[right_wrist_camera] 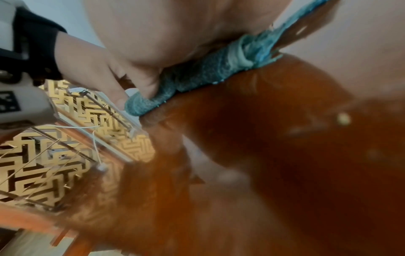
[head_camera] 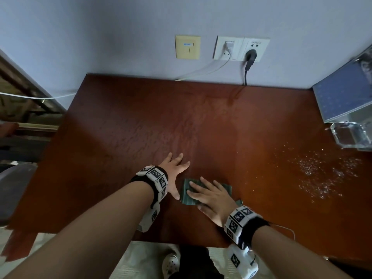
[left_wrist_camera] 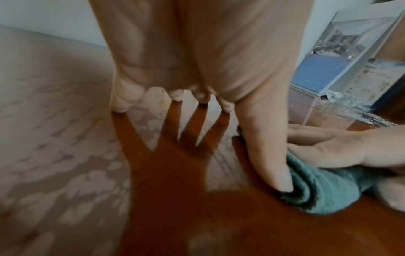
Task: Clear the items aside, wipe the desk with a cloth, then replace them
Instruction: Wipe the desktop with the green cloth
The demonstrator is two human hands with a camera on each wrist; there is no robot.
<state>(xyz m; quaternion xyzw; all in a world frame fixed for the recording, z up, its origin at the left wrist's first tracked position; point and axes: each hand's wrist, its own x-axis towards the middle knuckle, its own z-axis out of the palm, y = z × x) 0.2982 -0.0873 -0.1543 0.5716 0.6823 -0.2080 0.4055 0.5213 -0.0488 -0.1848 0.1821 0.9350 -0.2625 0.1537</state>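
A folded teal cloth (head_camera: 186, 195) (left_wrist_camera: 328, 190) (right_wrist_camera: 197, 74) lies on the red-brown wooden desk (head_camera: 141, 121) near its front edge. My right hand (head_camera: 207, 195) (left_wrist_camera: 342, 150) (right_wrist_camera: 153, 31) presses flat on the cloth with straight fingers. My left hand (head_camera: 177, 168) (left_wrist_camera: 197, 60) lies flat on the desk just left of the cloth, fingers spread; its thumb (left_wrist_camera: 269, 155) touches the cloth's left edge. A framed picture (head_camera: 342, 95) (left_wrist_camera: 342, 52) and a glass ashtray (head_camera: 351, 135) stand at the desk's right edge.
Water drops or crumbs (head_camera: 322, 174) speckle the desk's right part. On the wall behind are sockets (head_camera: 241, 48) with a white cable and a black plug (head_camera: 249, 59). A patterned gold screen (right_wrist_camera: 54, 155) stands left of the desk. Feet (head_camera: 171, 262) show below the front edge.
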